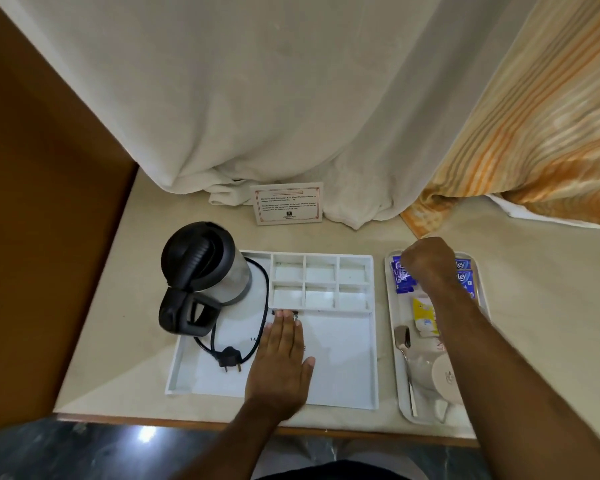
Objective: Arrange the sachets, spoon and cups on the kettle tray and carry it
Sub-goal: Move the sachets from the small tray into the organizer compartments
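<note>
A white kettle tray [340, 389] with several empty small compartments [321, 282] lies on the counter. A black-and-steel kettle [205, 271] stands at its left, cord and plug [230, 360] beside it. My left hand [281, 362] rests flat and open on the tray's bare floor. To the right lies a steel tray [394, 341] holding blue sachets [403, 277], a yellow-white sachet [424, 315], a spoon [405, 348] and upturned cups [445, 375]. My right hand [428, 265] is bunched over the blue sachets at the steel tray's far end; whether it grips one is hidden.
A small printed card [287, 203] stands behind the kettle tray. White curtain [257, 116] and orange striped curtain [534, 150] hang onto the counter's back. A brown wooden panel [49, 237] bounds the left side. The counter's front edge [187, 419] is near me.
</note>
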The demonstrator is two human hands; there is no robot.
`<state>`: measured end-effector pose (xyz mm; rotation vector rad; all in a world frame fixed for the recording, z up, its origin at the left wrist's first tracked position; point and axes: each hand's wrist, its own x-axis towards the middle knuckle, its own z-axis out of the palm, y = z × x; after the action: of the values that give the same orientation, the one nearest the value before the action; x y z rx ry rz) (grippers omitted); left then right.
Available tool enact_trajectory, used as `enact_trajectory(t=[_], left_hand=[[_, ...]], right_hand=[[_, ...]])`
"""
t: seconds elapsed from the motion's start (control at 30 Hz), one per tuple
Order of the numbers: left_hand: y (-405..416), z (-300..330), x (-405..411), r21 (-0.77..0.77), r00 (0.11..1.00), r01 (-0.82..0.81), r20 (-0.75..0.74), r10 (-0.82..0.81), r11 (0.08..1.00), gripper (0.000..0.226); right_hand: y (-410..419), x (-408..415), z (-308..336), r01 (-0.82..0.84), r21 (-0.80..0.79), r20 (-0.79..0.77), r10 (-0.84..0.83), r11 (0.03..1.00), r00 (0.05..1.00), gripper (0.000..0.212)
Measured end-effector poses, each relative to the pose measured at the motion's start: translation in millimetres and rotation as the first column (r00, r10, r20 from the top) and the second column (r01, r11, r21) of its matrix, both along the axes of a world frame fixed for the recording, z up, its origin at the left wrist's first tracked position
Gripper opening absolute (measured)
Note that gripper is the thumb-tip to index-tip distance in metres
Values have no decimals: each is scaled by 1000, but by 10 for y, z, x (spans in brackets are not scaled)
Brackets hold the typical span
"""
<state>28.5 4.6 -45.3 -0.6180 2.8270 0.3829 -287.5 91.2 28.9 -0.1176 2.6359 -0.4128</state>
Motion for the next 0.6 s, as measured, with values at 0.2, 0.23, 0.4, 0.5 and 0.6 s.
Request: enact_trajectory(t=[0.2,0.23,0.4,0.5,0.6], left_hand=[[16,-15,41,1,1000,-4,-26,4,1000,69],[25,-10,36,5,1000,-3,-28,3,1000,69],[64,-1,-15,3,1000,16,-23,-16,1000,69],[77,9,-74,-6,1000,16,-24,-16,1000,68],[68,-7,-33,-11,1000,11,-16,-11,1000,69]], right_hand=[[9,125,-154,-26,96,-23,28,995,999,20],[15,151,-179,-17,85,-20,19,996,1000,21],[60,95,78,133,-161,-29,-140,978,990,18],[-118,172,420,170,-613,21,-199,772,980,10],[-536,566,524,69,-762,114,29,644,993,18]])
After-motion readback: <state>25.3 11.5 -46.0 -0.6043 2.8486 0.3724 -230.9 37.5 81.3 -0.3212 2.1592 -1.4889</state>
